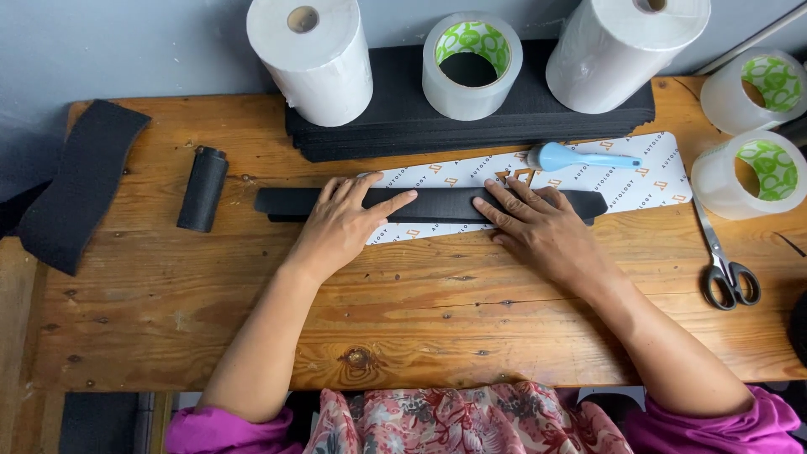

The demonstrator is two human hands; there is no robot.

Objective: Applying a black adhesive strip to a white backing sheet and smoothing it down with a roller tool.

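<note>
A long black strip (437, 204) lies across a white printed sheet (639, 181) on the wooden table (403, 336). My left hand (340, 225) rests flat on the strip's left half, fingers spread and pointing right. On the right half my right hand (538, 223) presses down flat, fingers pointing left. Neither hand grips anything. A blue-handled brush (580, 157) lies on the sheet just beyond my right hand.
A stack of black strips (403, 126) at the back carries two white paper rolls (313, 59) (618, 50) and a tape roll (471, 63). More tape rolls (752, 172) and scissors (723, 261) sit right. A small black roll (202, 189) and a black piece (80, 185) lie left.
</note>
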